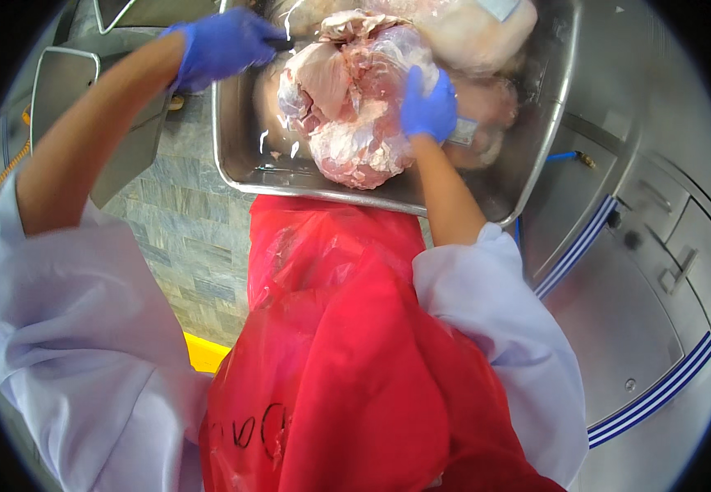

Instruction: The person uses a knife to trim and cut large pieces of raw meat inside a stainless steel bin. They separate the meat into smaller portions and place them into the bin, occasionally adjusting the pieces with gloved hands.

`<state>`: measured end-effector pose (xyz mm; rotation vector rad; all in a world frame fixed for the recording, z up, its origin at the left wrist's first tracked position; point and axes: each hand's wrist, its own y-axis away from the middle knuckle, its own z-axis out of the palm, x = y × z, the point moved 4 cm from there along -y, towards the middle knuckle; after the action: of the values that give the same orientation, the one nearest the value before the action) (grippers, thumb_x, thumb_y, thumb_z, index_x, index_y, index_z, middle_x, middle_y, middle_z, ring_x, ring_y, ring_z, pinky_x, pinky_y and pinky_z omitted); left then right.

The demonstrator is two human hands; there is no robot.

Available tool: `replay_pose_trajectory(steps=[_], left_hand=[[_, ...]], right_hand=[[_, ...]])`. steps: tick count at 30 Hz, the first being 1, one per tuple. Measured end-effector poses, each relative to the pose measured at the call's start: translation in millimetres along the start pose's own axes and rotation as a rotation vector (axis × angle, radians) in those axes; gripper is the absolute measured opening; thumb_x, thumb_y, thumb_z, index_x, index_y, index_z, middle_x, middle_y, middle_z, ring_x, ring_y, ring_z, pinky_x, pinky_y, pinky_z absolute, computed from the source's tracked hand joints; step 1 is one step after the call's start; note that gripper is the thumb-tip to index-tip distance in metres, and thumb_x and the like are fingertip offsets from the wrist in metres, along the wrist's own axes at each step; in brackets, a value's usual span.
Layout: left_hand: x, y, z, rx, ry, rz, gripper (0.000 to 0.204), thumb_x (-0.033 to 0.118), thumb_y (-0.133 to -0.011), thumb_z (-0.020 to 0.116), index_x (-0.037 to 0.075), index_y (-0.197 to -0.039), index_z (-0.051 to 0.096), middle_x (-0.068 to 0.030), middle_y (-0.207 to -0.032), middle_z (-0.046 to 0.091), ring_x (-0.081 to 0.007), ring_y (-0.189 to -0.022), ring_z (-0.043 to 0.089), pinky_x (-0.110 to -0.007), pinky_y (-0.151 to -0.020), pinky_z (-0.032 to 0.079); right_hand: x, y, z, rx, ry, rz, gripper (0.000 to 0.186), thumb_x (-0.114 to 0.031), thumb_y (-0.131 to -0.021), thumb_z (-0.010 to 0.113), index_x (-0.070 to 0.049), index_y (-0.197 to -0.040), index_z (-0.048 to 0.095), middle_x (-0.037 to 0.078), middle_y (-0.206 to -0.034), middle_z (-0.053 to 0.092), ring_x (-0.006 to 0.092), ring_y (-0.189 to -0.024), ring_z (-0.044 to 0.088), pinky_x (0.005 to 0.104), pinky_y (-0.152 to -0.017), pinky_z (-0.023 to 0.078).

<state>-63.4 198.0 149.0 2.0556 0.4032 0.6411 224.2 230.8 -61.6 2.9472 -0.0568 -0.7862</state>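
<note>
A large opened-out piece of raw poultry (355, 98), pink with pale skin and fat, lies in a deep metal tray (322, 193). My left hand (222, 49), in a blue glove and slightly blurred, is closed round a dark-handled knife (281, 44) at the meat's upper left edge. I cannot make out the blade. From the right side, my right hand (429, 105), also gloved in blue, grips the edge of the poultry; its fingertips curl over the meat.
Wrapped raw birds (478, 33) fill the tray's far right, with another pale-labelled pack (482, 115) beside my right hand. Metal cabinets with striped trim (651, 389) stand to the right. Left are a grey bin (130, 123) and stone-tiled floor (199, 213). My red apron (339, 328) touches the tray's near side.
</note>
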Motion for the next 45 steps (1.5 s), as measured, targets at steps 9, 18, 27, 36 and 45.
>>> replay_pose_trajectory(steps=[9, 18, 27, 36, 45], left_hand=[[-54.8, 6.1, 106.4, 0.506, 0.298, 0.104, 0.045, 0.026, -0.097, 0.063, 0.024, -0.142, 0.058, -0.0233, -0.115, 0.068, -0.0439, -0.102, 0.065, -0.044, -0.087, 0.054], [-1.1, -10.3, 197.4, 0.715, 0.408, -0.076, 0.053, 0.021, -0.098, 0.062, 0.031, -0.148, 0.05, -0.0253, -0.115, 0.068, -0.041, -0.107, 0.067, -0.042, -0.09, 0.054], [1.0, -35.6, 205.6, 0.739, 0.189, -0.122, 0.055, 0.031, -0.1, 0.058, 0.043, -0.151, 0.043, -0.0207, -0.095, 0.069, -0.0407, -0.082, 0.068, -0.05, -0.072, 0.056], [-39.4, -4.9, 89.7, 0.662, -0.154, -0.016, 0.037, 0.044, -0.098, 0.057, 0.043, -0.135, 0.06, -0.0144, -0.103, 0.072, -0.0383, -0.089, 0.07, -0.049, -0.076, 0.057], [-7.9, -20.5, -54.5, 0.581, -0.689, 0.259, 0.03, 0.046, -0.095, 0.059, 0.034, -0.117, 0.075, -0.0033, -0.103, 0.076, -0.0304, -0.092, 0.072, -0.041, -0.079, 0.056]], right_hand=[[-6.6, -5.7, -3.6, -0.078, -0.057, 0.037, 0.064, -0.059, -0.09, 0.061, -0.006, -0.126, 0.062, 0.022, -0.119, 0.066, 0.0409, -0.109, 0.063, 0.051, -0.092, 0.05], [-4.0, -4.0, -3.3, -0.076, -0.065, 0.056, 0.061, -0.056, -0.09, 0.065, -0.005, -0.124, 0.063, 0.023, -0.116, 0.066, 0.0411, -0.11, 0.062, 0.051, -0.094, 0.049], [-0.9, 2.4, -7.9, -0.009, -0.041, 0.037, 0.063, -0.057, -0.089, 0.065, -0.005, -0.124, 0.062, 0.023, -0.117, 0.066, 0.0416, -0.107, 0.063, 0.0521, -0.09, 0.05], [4.6, 0.2, 0.6, 0.031, -0.029, -0.019, 0.059, -0.058, -0.09, 0.062, -0.007, -0.12, 0.066, 0.022, -0.112, 0.069, 0.0412, -0.104, 0.065, 0.0522, -0.09, 0.05], [11.4, -3.1, 3.6, 0.087, -0.005, 0.002, 0.053, -0.055, -0.09, 0.063, -0.008, -0.115, 0.069, 0.02, -0.109, 0.07, 0.0409, -0.099, 0.066, 0.0511, -0.088, 0.05]])
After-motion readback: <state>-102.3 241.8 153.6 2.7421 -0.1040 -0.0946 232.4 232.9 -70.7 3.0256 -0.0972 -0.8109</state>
